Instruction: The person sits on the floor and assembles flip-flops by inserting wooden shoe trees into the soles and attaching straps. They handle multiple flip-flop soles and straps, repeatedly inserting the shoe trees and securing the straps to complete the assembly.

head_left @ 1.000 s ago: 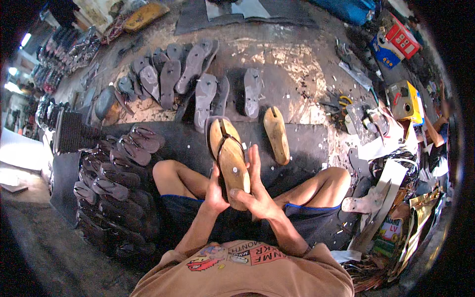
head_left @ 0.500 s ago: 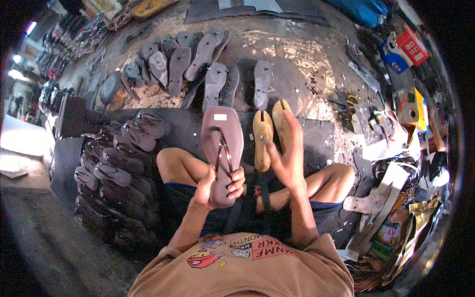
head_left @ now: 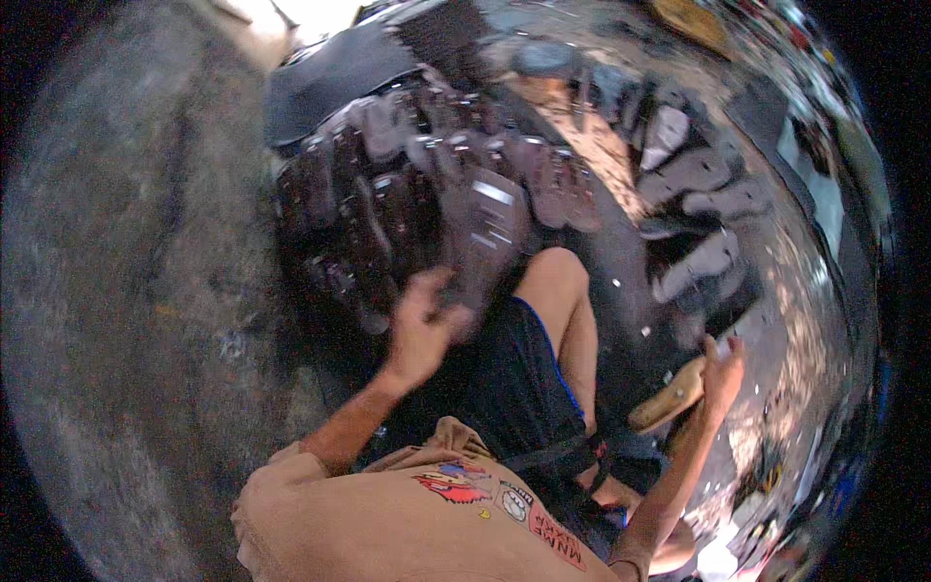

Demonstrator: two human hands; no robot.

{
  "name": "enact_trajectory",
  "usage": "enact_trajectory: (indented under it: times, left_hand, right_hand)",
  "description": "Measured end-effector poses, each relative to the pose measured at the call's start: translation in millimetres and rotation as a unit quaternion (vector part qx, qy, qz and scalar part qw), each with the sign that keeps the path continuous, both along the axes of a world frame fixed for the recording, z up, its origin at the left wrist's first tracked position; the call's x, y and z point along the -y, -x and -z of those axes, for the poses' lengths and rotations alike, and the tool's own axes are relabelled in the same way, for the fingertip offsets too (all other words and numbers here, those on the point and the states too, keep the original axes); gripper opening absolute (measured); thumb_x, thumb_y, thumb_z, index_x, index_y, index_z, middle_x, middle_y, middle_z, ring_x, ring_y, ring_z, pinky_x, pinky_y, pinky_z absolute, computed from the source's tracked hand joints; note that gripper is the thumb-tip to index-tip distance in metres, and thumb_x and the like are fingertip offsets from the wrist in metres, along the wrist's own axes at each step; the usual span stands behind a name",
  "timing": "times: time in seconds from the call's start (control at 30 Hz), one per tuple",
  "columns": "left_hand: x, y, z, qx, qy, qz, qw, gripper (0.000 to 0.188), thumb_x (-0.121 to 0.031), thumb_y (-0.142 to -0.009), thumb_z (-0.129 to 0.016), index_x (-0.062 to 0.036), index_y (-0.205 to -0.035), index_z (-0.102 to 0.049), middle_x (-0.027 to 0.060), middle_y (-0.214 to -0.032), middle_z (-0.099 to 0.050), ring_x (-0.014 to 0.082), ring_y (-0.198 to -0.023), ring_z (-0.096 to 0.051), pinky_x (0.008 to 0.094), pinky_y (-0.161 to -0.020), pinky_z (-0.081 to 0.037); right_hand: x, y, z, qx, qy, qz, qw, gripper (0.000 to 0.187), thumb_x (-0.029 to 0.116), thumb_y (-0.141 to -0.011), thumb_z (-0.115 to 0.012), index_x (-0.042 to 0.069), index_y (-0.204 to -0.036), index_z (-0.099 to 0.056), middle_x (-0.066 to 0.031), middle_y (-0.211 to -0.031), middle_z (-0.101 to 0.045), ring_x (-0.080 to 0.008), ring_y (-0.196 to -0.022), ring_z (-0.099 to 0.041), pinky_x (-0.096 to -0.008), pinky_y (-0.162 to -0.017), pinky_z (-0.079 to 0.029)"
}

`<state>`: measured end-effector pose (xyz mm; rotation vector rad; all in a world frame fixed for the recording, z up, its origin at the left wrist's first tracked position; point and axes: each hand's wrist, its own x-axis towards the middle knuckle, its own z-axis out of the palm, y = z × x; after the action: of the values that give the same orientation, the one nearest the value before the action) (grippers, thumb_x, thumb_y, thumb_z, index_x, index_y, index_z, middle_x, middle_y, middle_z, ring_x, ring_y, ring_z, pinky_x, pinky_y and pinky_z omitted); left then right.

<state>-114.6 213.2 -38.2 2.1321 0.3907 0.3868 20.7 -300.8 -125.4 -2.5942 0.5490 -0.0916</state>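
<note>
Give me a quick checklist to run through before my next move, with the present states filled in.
1. Dark brown flip-flop sandal with a white label, top side up: ok.
2. That sandal fully resting on the heap of dark brown flip-flops: cannot tell.
3. Left hand clear of the sandal: cannot tell, fingers blurred near it.
4. Right hand at the yellowish wooden foot-shaped last: ok.
5. Firm grip on the last: cannot tell.
6. Flat grey foot-shaped soles in view: ok.
</note>
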Motion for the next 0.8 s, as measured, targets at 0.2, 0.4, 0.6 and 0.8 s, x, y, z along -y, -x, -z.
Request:
enact_trajectory:
  times: [0.2, 0.4, 0.6, 0.8]
  left_hand:
    - [-145.4, 75.3, 17.7, 0.106, 0.305, -0.370, 0.871, 0.052, -0.016, -0.102, -0.075, 0.0005, -0.146, -0.052, 0.0098, -0.132, -0.066, 0.0239, -0.120, -0.062, 0.0400, -0.108, -0.048]
    - [-149.5, 24.8, 66.5, 0.099, -0.180, -0.324, 0.923, 0.053, -0.013, -0.103, -0.070, -0.0027, -0.151, -0.050, 0.0110, -0.135, -0.066, 0.0234, -0.122, -0.064, 0.0398, -0.107, -0.050]
    - [148.2, -46.3, -89.0, 0.102, 0.364, 0.262, 0.888, 0.051, 0.000, -0.102, -0.067, 0.0008, -0.149, -0.049, 0.0130, -0.135, -0.065, 0.0223, -0.125, -0.063, 0.0395, -0.112, -0.050]
    - [224.0, -41.2, -97.5, 0.053, 0.363, 0.525, 0.768, 0.034, 0.004, -0.096, -0.075, 0.0019, -0.126, -0.061, 0.0175, -0.130, -0.066, 0.0223, -0.120, -0.067, 0.0363, -0.104, -0.055]
  right_hand:
    - [24.4, -33.5, 81.8, -0.021, 0.171, 0.019, 0.985, 0.078, 0.056, -0.093, -0.076, 0.000, -0.141, -0.051, -0.0265, -0.129, -0.069, -0.0463, -0.120, -0.067, -0.0548, -0.102, -0.053]
    - [33.5, 14.5, 39.0, 0.263, -0.433, 0.118, 0.854, 0.039, 0.030, -0.100, -0.073, 0.001, -0.124, -0.061, -0.0181, -0.117, -0.074, -0.0339, -0.104, -0.073, -0.0435, -0.090, -0.060]
    - [-114.7, 150.1, -65.0, 0.115, -0.740, -0.080, 0.658, 0.035, 0.012, -0.102, -0.070, 0.000, -0.134, -0.062, -0.0197, -0.117, -0.075, -0.0320, -0.096, -0.077, -0.0373, -0.077, -0.063]
    - [-99.4, 197.7, -92.8, 0.185, -0.387, -0.028, 0.903, 0.051, -0.001, -0.100, -0.066, 0.001, -0.148, -0.053, -0.0092, -0.138, -0.064, -0.0200, -0.131, -0.058, -0.0370, -0.107, -0.051]
